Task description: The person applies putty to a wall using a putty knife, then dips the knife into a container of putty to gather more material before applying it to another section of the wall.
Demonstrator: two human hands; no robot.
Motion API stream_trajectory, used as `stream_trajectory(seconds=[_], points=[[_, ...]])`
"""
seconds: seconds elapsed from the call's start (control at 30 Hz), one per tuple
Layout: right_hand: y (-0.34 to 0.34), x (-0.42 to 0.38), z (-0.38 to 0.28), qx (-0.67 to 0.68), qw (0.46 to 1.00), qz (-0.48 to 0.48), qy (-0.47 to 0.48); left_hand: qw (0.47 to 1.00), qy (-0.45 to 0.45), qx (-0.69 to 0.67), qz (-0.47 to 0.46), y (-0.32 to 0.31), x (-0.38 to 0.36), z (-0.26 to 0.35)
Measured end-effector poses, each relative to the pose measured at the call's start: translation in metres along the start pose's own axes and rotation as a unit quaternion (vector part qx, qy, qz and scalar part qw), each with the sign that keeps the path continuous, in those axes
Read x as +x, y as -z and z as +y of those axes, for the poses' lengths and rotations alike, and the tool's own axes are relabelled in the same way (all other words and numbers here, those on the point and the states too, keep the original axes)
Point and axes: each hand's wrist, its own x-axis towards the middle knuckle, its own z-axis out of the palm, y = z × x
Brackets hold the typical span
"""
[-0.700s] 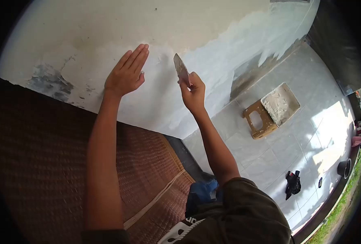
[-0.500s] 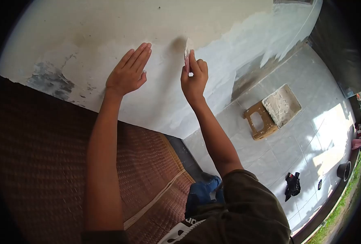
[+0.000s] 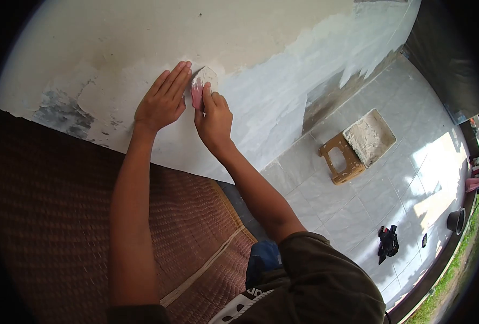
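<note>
My left hand [image 3: 162, 101] lies flat on the wall [image 3: 272, 97], its fingers stretched out and holding nothing. Just right of its fingertips, my right hand [image 3: 213, 120] grips a putty knife [image 3: 198, 90] with a pink handle part. White paste covers the blade, which is against or very close to the wall. The wall is beige higher up, with a whitish coated band lower down. A dark grey rough patch [image 3: 64, 113] shows left of my left hand.
A brown plastic stool [image 3: 348, 171] stands on the grey tiled floor, with a tray of white paste [image 3: 381, 154] at it. A woven brown mat [image 3: 191, 216] spreads below the wall. Farther right are a black bundle [image 3: 389, 243] and a dark bucket [image 3: 456, 221].
My right hand has moved left with the putty knife, close to my left hand, and the blade now shows its broad face. My left hand has shifted slightly left.
</note>
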Motion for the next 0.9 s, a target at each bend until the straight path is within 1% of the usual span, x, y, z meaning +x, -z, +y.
stream_trajectory(seconds=[0.07, 0.13, 0.2, 0.23, 0.27, 0.33, 0.4, 0.47, 0.5, 0.53, 0.6, 0.63, 0.7, 0.8, 0.83, 0.9], points=[[0.016, -0.006, 0.003, 0.023, 1.0, -0.011, -0.013, 1.0, -0.001, 0.018, 0.0, 0.001, -0.001, 0.0], [0.024, -0.003, 0.01, 0.046, 0.998, -0.025, -0.027, 1.0, -0.001, 0.005, -0.001, 0.002, 0.0, 0.0], [0.02, 0.014, 0.018, 0.047, 0.996, 0.058, -0.054, 1.0, -0.001, -0.008, -0.004, 0.003, -0.001, 0.001], [0.02, 0.024, 0.015, 0.013, 0.995, 0.081, -0.054, 1.0, 0.0, -0.012, -0.004, 0.003, -0.001, 0.001], [0.013, 0.03, 0.016, 0.014, 0.995, 0.081, -0.056, 1.0, 0.001, -0.015, -0.004, 0.002, -0.001, 0.001], [-0.006, 0.039, 0.016, -0.04, 0.994, 0.101, -0.034, 1.0, 0.001, -0.017, -0.005, 0.002, -0.001, 0.0], [-0.017, 0.031, 0.013, -0.053, 0.993, 0.097, -0.028, 1.0, 0.002, -0.02, -0.005, 0.001, -0.001, 0.001], [-0.017, 0.013, 0.01, -0.056, 0.996, 0.072, -0.014, 1.0, 0.003, -0.012, -0.01, 0.0, -0.001, 0.0], [-0.008, -0.001, 0.008, -0.032, 0.998, 0.049, -0.011, 1.0, 0.004, -0.012, -0.01, 0.0, -0.002, 0.001], [0.002, -0.018, 0.008, -0.033, 0.998, 0.048, -0.009, 1.0, 0.003, -0.014, -0.004, -0.001, -0.002, 0.0], [0.02, -0.043, 0.01, -0.008, 1.0, -0.028, -0.003, 1.0, 0.004, -0.017, 0.002, -0.001, -0.001, 0.001], [0.025, -0.046, 0.013, -0.01, 0.999, -0.03, -0.003, 1.0, 0.002, -0.013, -0.001, 0.0, -0.001, 0.001], [0.035, -0.046, 0.016, 0.047, 0.998, -0.019, -0.035, 1.0, 0.001, -0.007, -0.005, 0.002, -0.001, 0.001], [0.034, -0.014, 0.024, 0.037, 0.997, 0.055, -0.026, 1.0, 0.0, -0.009, -0.002, 0.002, 0.0, 0.001], [0.031, -0.001, 0.025, 0.037, 0.997, 0.055, -0.026, 1.0, -0.001, -0.01, 0.004, 0.001, 0.0, 0.001], [0.02, 0.023, 0.028, -0.004, 0.994, 0.113, 0.01, 1.0, -0.001, -0.01, 0.009, 0.0, -0.001, 0.001]])
